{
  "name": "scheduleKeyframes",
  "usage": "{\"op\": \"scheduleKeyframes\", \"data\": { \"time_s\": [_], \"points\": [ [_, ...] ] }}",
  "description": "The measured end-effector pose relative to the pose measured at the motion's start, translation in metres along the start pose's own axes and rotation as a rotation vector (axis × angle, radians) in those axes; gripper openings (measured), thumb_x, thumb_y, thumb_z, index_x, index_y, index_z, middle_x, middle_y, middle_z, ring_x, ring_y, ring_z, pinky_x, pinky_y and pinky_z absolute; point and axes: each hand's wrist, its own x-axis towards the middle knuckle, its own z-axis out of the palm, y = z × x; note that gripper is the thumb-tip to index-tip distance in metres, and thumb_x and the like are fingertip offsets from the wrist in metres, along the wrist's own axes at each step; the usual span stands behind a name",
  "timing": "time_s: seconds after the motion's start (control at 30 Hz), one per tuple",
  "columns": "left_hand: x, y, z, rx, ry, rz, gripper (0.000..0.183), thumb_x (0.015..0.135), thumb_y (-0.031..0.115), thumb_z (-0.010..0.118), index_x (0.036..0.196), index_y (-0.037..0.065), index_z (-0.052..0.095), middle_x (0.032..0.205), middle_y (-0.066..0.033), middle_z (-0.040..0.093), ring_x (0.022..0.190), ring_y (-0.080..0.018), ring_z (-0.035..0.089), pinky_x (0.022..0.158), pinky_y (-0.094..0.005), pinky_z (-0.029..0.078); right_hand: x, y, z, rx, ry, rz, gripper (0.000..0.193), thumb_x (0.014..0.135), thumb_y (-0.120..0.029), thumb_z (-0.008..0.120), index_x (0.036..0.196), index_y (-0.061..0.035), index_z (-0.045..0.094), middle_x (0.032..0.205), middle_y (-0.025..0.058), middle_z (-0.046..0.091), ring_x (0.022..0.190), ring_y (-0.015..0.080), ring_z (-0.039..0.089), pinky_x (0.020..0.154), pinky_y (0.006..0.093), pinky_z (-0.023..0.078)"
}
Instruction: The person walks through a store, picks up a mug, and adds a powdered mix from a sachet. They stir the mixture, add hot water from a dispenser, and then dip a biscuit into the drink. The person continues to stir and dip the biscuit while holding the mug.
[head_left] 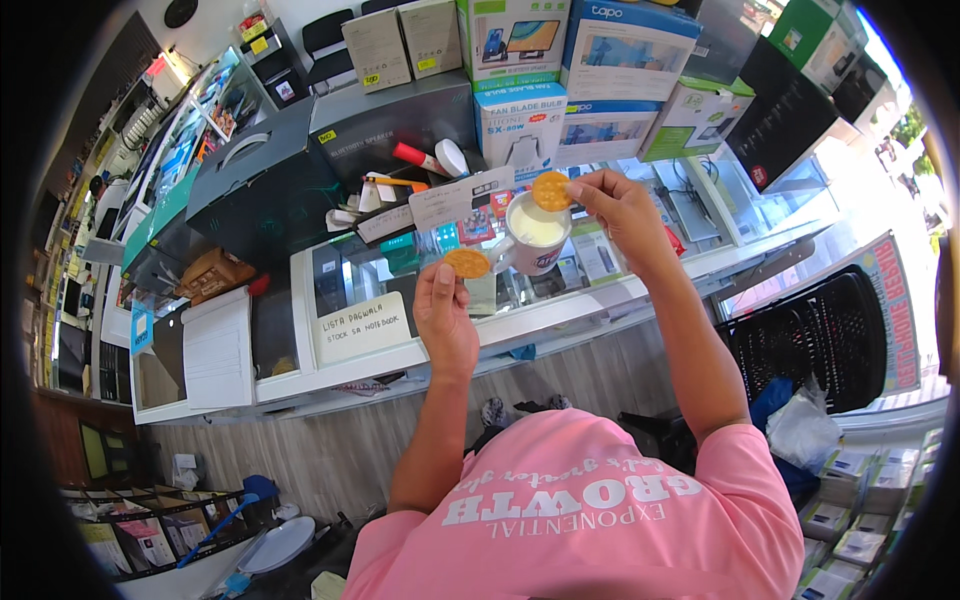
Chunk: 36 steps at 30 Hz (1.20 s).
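A white mug [526, 262] with a printed side stands on the glass counter, holding a pale, creamy liquid [536, 222]. My right hand [612, 207] pinches a round golden cracker [551, 191] at the mug's far rim, over its edge; whether it touches the liquid I cannot tell. In my left hand [445, 318], another round cracker [467, 263] is pinched between thumb and fingers, just left of the mug's handle. Both crackers look whole, though fingertips cover part of each.
Boxed goods line the counter's far side, including a fan bulb box [518, 125] and a large black speaker box [400, 135]. A pen organizer [385, 222] sits left of the mug. Nearer lie a handwritten card [362, 328] and an open notebook [217, 350]. A black chair [810, 335] stands right.
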Motion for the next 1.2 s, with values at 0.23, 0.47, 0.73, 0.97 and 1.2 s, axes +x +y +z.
{"op": "scheduleKeyframes", "data": {
  "time_s": [0.23,0.47,0.73,0.97,1.2],
  "points": [
    [0.003,-0.002,-0.001,-0.003,-0.024,0.030,0.020,0.104,0.026,0.065,0.112,0.007,0.064,0.092,0.0024,0.059,0.074,-0.0063,0.044,0.069,-0.0234,0.037,0.004,0.024,-0.007,0.653,-0.033,0.334,0.017,0.095,-0.020,0.074,0.093,-0.0075,0.062,0.082,-0.0004,0.061,0.066,0.0067,0.053,0.047,0.0210,0.033],
    [0.002,-0.001,0.002,0.008,-0.002,0.012,0.021,0.105,0.027,0.064,0.110,0.007,0.064,0.092,0.0027,0.060,0.074,-0.0064,0.044,0.070,-0.0238,0.036,-0.017,0.010,-0.009,0.892,-0.097,0.343,0.016,0.097,-0.018,0.070,0.096,-0.0058,0.061,0.085,0.0020,0.062,0.064,0.0080,0.052,0.046,0.0213,0.034],
    [0.002,0.000,-0.001,0.002,-0.011,0.009,0.025,0.102,0.028,0.068,0.112,0.005,0.063,0.092,0.0023,0.059,0.075,-0.0062,0.044,0.071,-0.0234,0.037,-0.105,-0.095,0.005,0.891,-0.318,0.283,0.017,0.097,-0.018,0.067,0.098,-0.0016,0.061,0.084,0.0064,0.063,0.061,0.0106,0.051,0.050,0.0239,0.036],
    [0.002,-0.001,0.004,-0.011,-0.012,0.018,0.025,0.100,0.028,0.069,0.109,0.006,0.061,0.092,0.0019,0.058,0.076,-0.0070,0.045,0.071,-0.0237,0.037,-0.152,-0.167,-0.004,0.722,-0.770,0.282,0.013,0.095,-0.005,0.069,0.099,0.0045,0.062,0.090,0.0125,0.067,0.076,0.0151,0.064,0.065,0.0252,0.048],
    [0.008,-0.009,0.001,-0.023,-0.058,0.005,0.025,0.101,0.028,0.069,0.109,0.006,0.061,0.091,0.0014,0.058,0.075,-0.0071,0.045,0.069,-0.0240,0.037,-0.177,-0.212,0.001,0.497,-0.958,0.200,0.014,0.092,-0.003,0.074,0.100,0.0057,0.067,0.093,0.0110,0.069,0.078,0.0123,0.061,0.066,0.0246,0.043]
  ]
}}
